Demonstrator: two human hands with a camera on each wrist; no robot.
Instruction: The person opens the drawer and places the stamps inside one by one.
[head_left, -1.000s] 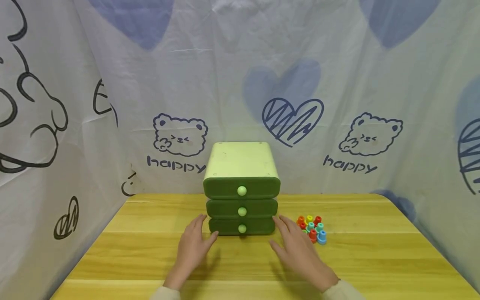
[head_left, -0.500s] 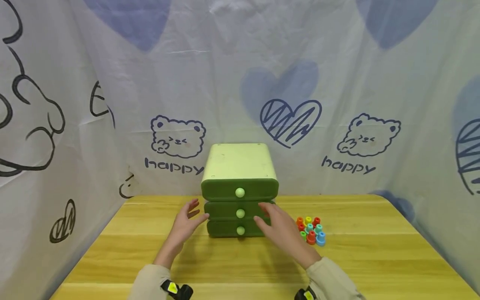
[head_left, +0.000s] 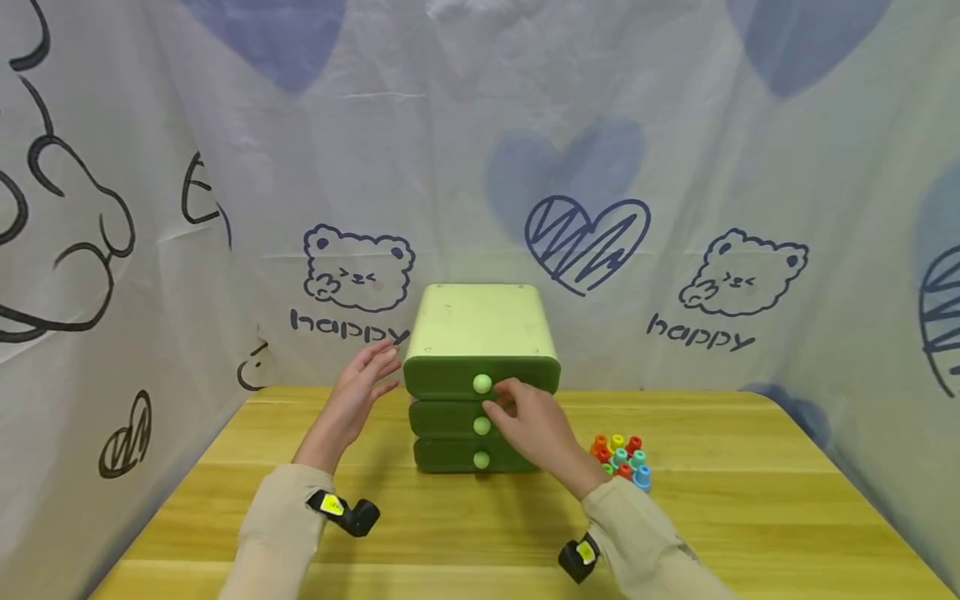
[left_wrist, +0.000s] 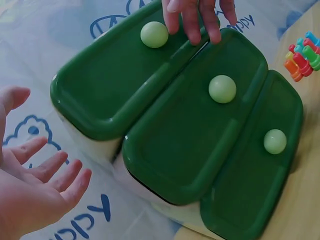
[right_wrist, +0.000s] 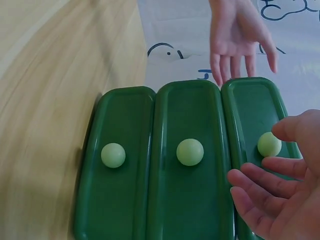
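Observation:
In the head view, a small cabinet [head_left: 483, 321] with a pale green top and three dark green drawers stands on the table. All its drawers are pushed in. My right hand [head_left: 536, 421] is in front of the top drawer [head_left: 442, 377], thumb and index finger at the right of its round pale knob [head_left: 482, 384]. In the right wrist view those loosely bent fingers lie on either side of the knob [right_wrist: 270, 144] without closing on it. My left hand [head_left: 352, 396] is raised beside the cabinet's left side, fingers extended and nothing in it.
Several small coloured plastic pegs [head_left: 618, 457] stand in a cluster on the wooden table [head_left: 750, 492], right of the cabinet. A white cloth [head_left: 465, 208] printed with bears and hearts hangs behind and at both sides.
Both hands have risen from beside the lowest drawer. The right hand has moved up and left to the top knob; the left hand has moved up along the cabinet's left side.

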